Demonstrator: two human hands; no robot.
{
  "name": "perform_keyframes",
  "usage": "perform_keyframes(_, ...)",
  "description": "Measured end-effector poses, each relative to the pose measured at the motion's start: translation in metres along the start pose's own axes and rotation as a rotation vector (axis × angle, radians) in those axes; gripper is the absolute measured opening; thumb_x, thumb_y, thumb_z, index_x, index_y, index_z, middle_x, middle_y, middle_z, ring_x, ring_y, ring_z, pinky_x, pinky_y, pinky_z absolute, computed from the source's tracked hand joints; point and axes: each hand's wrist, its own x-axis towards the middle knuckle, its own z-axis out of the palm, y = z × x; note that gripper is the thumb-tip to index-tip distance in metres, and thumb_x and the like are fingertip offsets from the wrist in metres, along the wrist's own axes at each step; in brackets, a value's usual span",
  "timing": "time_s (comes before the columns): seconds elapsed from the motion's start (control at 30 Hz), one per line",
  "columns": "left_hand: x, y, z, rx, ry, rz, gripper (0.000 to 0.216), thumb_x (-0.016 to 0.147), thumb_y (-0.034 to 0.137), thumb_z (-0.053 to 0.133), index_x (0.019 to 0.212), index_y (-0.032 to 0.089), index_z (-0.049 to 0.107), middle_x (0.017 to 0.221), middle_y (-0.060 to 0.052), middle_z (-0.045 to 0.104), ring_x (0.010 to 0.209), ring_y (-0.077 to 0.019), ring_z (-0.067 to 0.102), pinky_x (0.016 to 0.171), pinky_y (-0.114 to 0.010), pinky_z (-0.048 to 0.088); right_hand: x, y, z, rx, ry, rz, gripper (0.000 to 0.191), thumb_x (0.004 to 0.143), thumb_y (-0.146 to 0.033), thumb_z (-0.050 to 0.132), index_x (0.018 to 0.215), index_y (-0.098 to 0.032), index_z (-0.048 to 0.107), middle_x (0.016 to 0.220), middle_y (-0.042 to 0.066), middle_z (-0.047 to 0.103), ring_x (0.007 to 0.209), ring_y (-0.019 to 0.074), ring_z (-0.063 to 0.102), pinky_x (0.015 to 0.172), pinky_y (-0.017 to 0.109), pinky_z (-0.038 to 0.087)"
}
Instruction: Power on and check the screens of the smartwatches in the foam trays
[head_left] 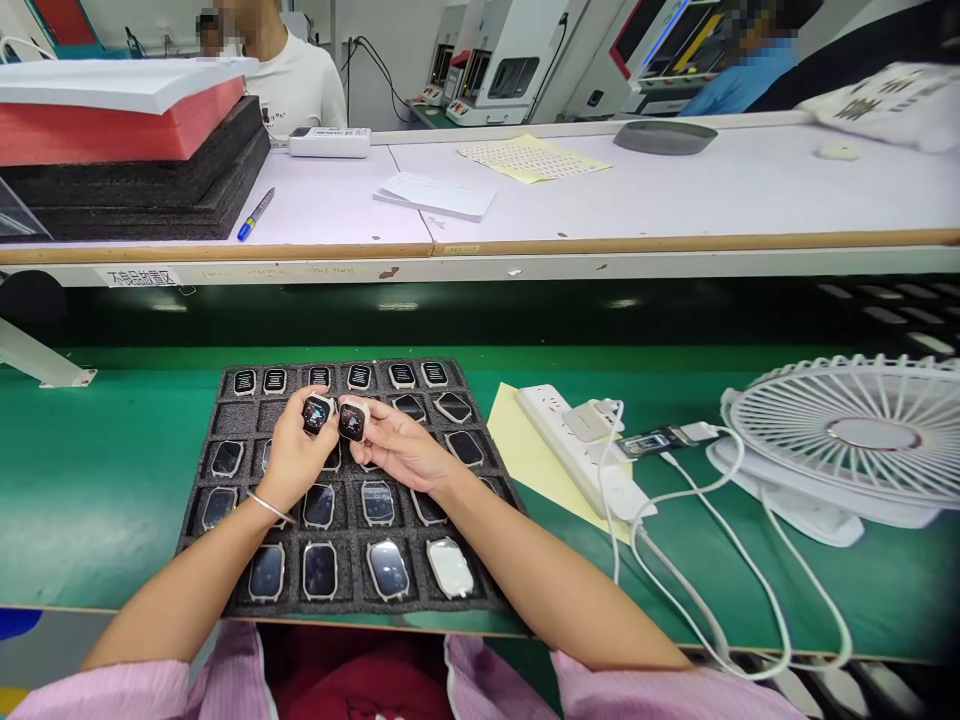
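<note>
Two smartwatch bodies without straps are held up side by side over a black foam tray (247, 415). My left hand (296, 455) is closed around the left smartwatch (316, 413), whose screen is lit. In my right hand (401, 445) the other smartwatch (352, 421) is pinched by its edge, its screen lit too. Several more watches sit in the tray's compartments below, mostly dark-faced, such as the watch (320, 571) in the front row. One front-row watch (450, 568) looks white. Along the back row the screens show text. My hands and forearms hide some compartments.
Right of the tray lie a white power strip (577, 445) on yellow paper (510, 430), looping white cables (750, 560) and a white fan (862, 435). A raised shelf (562, 215) runs behind, bearing stacked foam (135, 180) and a pen (256, 214). Two people are beyond.
</note>
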Motion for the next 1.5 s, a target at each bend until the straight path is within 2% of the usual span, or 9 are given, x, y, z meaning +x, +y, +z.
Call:
perform_keyframes(0.53,-0.0032,0.0044,0.0009,-0.015,-0.016,-0.013,0.037,0.079,0.027,0.062,0.115,0.018,0.060,0.093,-0.003,0.067,0.073,-0.0147,0.060,0.068,-0.027,0.048,-0.0017,-0.0024,0.0023,-0.004,0.032,0.004,0.046,0.076,-0.032,0.086,0.118,-0.023,0.069,0.089,-0.001,0.066,0.065,0.0095,0.063,0.063,0.025,0.051)
perform_keyframes(0.67,-0.0033,0.0051,0.0001,-0.006,-0.030,-0.007,0.036,0.081,0.027,0.061,0.115,0.018,0.059,0.090,-0.002,0.067,0.072,-0.0144,0.059,0.068,-0.027,0.048,-0.0017,-0.0020,0.0018,-0.011,0.025,0.009,0.050,0.076,-0.033,0.086,0.121,-0.023,0.068,0.087,-0.002,0.066,0.066,0.0100,0.063,0.064,0.026,0.051)
perform_keyframes(1.2,-0.0037,0.0044,-0.0004,-0.004,-0.040,-0.036,0.042,0.082,0.030,0.062,0.122,0.018,0.059,0.098,-0.004,0.068,0.074,-0.0148,0.059,0.068,-0.027,0.048,-0.0013,-0.0029,0.0028,0.010,0.025,0.012,0.051,0.073,-0.033,0.088,0.120,-0.023,0.069,0.082,-0.002,0.066,0.064,0.0103,0.063,0.062,0.024,0.050)
perform_keyframes(1.5,-0.0033,0.0062,-0.0015,-0.009,-0.057,-0.043,0.043,0.082,0.030,0.062,0.122,0.017,0.059,0.088,-0.002,0.066,0.066,-0.0132,0.054,0.062,-0.025,0.045,-0.0017,-0.0023,0.0016,-0.021,0.012,0.000,0.052,0.077,-0.033,0.085,0.124,-0.023,0.066,0.089,-0.001,0.064,0.067,0.0090,0.061,0.064,0.024,0.050)
